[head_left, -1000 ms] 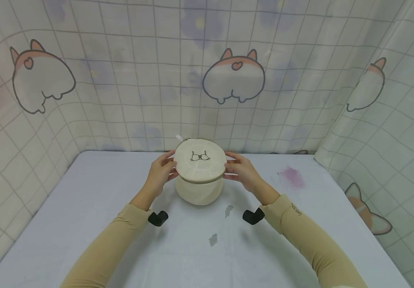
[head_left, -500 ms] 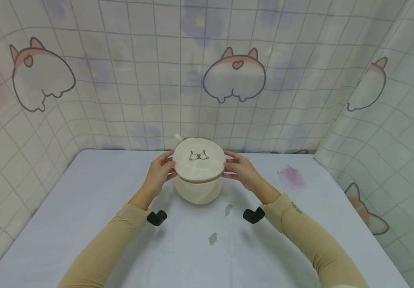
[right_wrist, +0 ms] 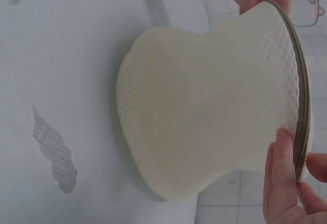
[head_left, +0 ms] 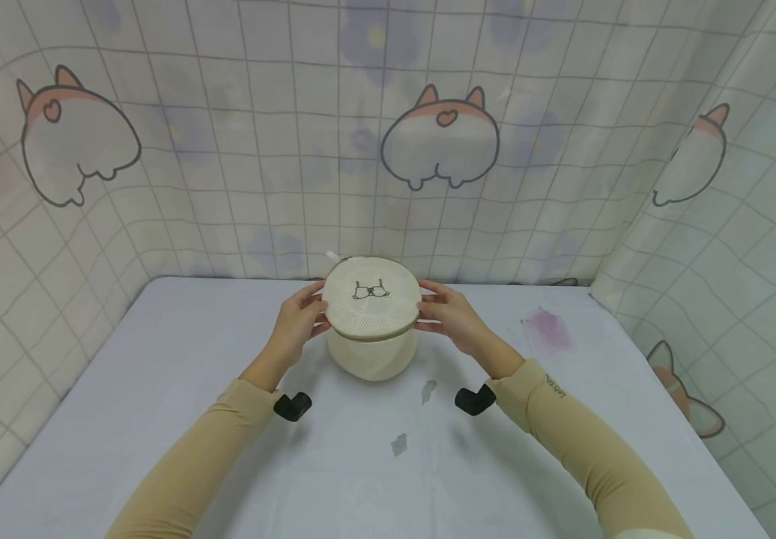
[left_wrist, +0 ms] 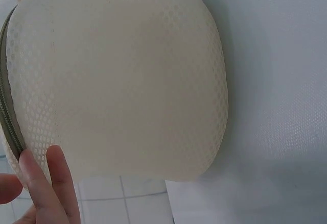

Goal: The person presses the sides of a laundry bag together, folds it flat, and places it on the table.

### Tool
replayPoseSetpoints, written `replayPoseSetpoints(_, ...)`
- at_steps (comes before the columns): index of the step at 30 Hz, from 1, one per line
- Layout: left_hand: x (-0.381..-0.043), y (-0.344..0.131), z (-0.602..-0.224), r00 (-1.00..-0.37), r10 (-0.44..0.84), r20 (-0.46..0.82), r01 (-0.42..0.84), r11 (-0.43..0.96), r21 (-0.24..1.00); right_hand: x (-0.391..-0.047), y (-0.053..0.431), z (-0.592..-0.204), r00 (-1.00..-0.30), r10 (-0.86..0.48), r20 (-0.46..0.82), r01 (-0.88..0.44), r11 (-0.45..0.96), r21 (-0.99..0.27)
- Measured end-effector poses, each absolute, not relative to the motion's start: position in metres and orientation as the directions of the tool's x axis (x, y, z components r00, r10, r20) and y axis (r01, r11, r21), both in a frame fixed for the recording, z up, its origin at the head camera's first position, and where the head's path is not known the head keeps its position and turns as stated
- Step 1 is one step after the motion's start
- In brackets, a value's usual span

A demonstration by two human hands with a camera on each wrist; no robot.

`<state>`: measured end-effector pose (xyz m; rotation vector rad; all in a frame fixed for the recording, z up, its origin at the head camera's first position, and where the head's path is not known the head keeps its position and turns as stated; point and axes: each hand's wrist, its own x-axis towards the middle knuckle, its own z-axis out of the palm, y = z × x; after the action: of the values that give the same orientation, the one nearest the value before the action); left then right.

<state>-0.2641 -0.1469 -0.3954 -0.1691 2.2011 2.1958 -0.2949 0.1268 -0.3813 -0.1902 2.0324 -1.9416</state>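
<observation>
A cream mesh bra wash bag [head_left: 371,358] stands upright near the back of the white table, a bra outline printed on its round lid [head_left: 368,314]. An olive zipper [left_wrist: 9,117] runs around the lid's edge and looks closed along the visible stretch. My left hand [head_left: 296,322] pinches the rim on the left side, thumb on the lid and fingers [left_wrist: 59,168] against the mesh wall. Opposite it, my right hand [head_left: 452,318] grips the rim the same way, fingers [right_wrist: 282,168] beside the zipper. In the right wrist view the side wall curves inward. The bag's inside is hidden.
A tile-patterned curtain [head_left: 280,150] with corgi prints hangs close behind the table [head_left: 334,479] and along both sides. Two grey patches, one a mesh-like patch [head_left: 398,445], and a pink stain [head_left: 547,329] mark the tabletop. Black wrist mounts [head_left: 292,406] stick out below both hands.
</observation>
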Motion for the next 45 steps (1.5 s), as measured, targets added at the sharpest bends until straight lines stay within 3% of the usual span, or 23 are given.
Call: replayPoseSetpoints(45, -0.264, -0.147, -0.408, -0.993, -0.04, -0.109, -0.111, 0.038, 0.993, -0.296, 0.127, -0.399, -0.938, -0.302, -0.17, 0.139, 0.119, -0.983)
